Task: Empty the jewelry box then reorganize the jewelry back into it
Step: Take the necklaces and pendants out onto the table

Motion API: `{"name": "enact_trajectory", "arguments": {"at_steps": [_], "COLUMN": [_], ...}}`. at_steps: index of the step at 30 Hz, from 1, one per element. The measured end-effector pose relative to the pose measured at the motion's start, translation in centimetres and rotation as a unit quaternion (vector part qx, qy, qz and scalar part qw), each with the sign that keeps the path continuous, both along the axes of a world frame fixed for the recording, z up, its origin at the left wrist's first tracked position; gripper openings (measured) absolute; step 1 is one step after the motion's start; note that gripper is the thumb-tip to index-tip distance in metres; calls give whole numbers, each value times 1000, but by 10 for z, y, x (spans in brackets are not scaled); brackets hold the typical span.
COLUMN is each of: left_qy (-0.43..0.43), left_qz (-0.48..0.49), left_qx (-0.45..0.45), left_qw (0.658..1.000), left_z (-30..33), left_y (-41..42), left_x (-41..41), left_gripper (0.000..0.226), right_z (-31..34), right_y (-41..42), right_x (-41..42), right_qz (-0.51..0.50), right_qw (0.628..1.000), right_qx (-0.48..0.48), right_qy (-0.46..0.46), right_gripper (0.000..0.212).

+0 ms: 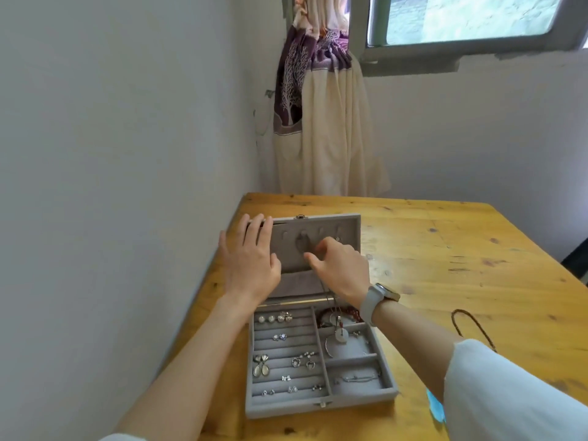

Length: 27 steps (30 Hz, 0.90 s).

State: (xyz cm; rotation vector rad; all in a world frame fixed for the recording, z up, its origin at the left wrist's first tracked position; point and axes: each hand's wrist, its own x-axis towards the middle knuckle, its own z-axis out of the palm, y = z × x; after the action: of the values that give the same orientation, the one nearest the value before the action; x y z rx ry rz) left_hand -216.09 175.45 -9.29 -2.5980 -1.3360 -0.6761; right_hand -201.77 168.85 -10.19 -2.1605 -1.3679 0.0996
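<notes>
A grey velvet jewelry box (pixel 321 405) stands open on the wooden table (pixel 445 256), its lid (pixel 318 227) upright. My left hand (pixel 251 259) lies flat with straight fingers against the lid's left edge. My right hand (pixel 340 268), wearing a watch, reaches up to the hooks inside the lid with fingers curled; a thin necklace chain hangs from it down to a round white pendant (pixel 340 335) in the box. Several earrings (pixel 276 318) and rings sit in the left slots. A red bead bracelet (pixel 350 312) and a silver chain bracelet (pixel 358 378) lie in the right compartments.
A dark bead string (pixel 471 323) lies on the table to the right of the box. A light blue object (pixel 436 405) peeks out under my right sleeve. A white wall runs close along the table's left side; a curtain (pixel 324 122) hangs behind.
</notes>
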Motion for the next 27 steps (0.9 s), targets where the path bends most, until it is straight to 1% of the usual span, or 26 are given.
{"name": "enact_trajectory", "arguments": {"at_steps": [3,5,8,12,17,21,24,26,27], "left_qy": [-20,-34,-57,-62,-51,-31,-26,-44,-72], "left_qz": [-16,-20,-27,-24,-21,-16,-20,-25,-33], "left_qx": [39,37,16,1,-20,-39,-62,-81,-88], "left_qw": [999,999,998,998,998,999,998,995,993], "left_z": [-8,-10,-12,-13,-7,-2,1,5,7], "left_y": [5,4,3,2,-1,-5,-6,-7,-10], "left_x": [-1,-2,1,2,0,-3,-4,-4,-4], "left_gripper": [69,70,69,71,71,69,68,66,64], "right_z": [-5,-5,0,16,42,61,72,80,85], "right_y": [7,8,8,12,21,16,3,-9,-15], "right_x": [-7,-8,-4,3,1,-3,-3,-2,0], "right_qz": [-24,-35,-19,20,61,92,129,149,160], "right_qw": [999,999,996,980,956,949,935,926,922], "right_qx": [-20,0,55,130,162,156,134,129,130], "right_qy": [-14,0,63,150,236,259,302,323,328], "right_gripper": [31,24,18,11,9,12,16,14,13]}}
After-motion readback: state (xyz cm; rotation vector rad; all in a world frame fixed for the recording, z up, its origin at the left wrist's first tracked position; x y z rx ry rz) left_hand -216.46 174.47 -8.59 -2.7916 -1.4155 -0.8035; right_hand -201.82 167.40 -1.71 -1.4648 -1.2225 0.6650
